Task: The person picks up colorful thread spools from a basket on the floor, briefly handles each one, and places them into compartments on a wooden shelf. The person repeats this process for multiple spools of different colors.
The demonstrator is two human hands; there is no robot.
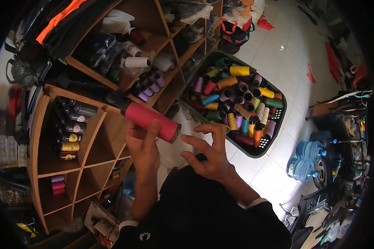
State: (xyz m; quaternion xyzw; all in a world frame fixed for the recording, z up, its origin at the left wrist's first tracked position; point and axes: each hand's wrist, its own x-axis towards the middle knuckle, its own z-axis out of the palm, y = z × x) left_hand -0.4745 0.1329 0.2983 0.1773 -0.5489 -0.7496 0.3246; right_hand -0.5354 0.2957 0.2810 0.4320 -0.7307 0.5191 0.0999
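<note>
The left hand (142,149) covers part of the pink spool (150,122), while shelf (91,74) contents at upper left and clutter along the right edge are too dark to identify.

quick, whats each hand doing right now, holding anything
Left hand: closed around a pink thread cone, held up by the wooden shelf.
Right hand: open, fingers spread, holding nothing.

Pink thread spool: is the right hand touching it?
Apart. The head view shows floor between the right hand and the pink thread spool, which only the left hand grips.
</note>
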